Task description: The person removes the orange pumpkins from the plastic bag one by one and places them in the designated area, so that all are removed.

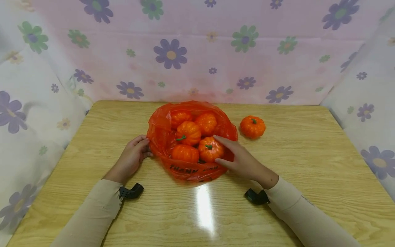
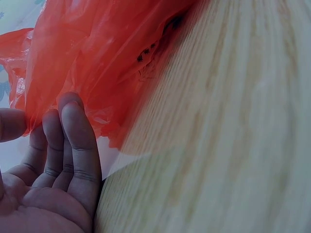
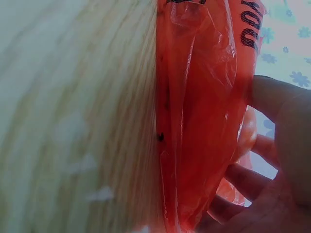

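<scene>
An orange-red plastic bag [image 1: 182, 174] with black "THANK YOU" lettering stands open-mouthed at the table's middle. Several small orange pumpkins lie inside, one with a curled green stem [image 1: 183, 138]. My right hand [image 1: 245, 163] reaches over the bag's right rim, thumb and fingers on opposite sides of the front right pumpkin [image 1: 208, 147]. In the right wrist view, the bag's side [image 3: 204, 111] hides most of that pumpkin. At the bag's left side, the fingertips of my left hand [image 1: 131, 156] rest against the plastic, fingers slightly bent, as the left wrist view also shows.
Another orange pumpkin [image 1: 253, 127] sits on the wooden table [image 1: 293, 144], to the right of the bag. Flower-patterned cloth [image 1: 197, 51] hangs behind the table and along both sides. Black devices [image 1: 132, 191] are strapped at both wrists.
</scene>
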{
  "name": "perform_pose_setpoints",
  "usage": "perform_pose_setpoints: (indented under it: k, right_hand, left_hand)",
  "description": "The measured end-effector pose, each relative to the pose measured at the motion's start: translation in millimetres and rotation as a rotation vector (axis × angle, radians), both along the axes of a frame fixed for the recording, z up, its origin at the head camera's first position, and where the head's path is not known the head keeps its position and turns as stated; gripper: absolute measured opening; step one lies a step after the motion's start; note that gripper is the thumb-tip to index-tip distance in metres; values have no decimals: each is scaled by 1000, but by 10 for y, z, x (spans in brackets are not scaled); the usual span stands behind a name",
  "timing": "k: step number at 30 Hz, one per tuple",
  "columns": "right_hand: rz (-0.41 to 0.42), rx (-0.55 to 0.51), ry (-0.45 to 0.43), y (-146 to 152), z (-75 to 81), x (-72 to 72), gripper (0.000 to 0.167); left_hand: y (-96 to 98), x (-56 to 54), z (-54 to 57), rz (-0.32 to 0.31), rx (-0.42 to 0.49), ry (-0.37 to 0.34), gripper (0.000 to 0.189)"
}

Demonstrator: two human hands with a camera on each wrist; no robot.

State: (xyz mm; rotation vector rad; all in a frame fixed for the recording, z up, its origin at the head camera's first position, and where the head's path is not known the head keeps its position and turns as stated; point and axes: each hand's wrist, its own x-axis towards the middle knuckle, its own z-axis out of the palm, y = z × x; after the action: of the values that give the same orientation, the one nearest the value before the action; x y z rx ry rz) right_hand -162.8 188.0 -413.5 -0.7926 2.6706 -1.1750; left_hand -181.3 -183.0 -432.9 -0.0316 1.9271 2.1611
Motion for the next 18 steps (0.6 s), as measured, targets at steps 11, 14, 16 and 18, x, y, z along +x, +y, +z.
perform_pose_setpoints:
  k: [11, 14, 16, 18]
  right_hand:
    - [15, 37, -74, 15, -9, 0, 74]
    - [19, 55, -66, 18, -1, 0, 74]
    - [22, 65, -62, 18, 3, 0, 74]
    - [24, 72, -60, 18, 6, 1, 73]
  left_hand:
    - [-5, 12, 3, 1, -6, -9, 15]
    - [-4, 11, 5, -2, -8, -8, 15]
    - [-2, 9, 5, -3, -9, -8, 15]
    - [-2, 7, 3, -6, -9, -7, 15]
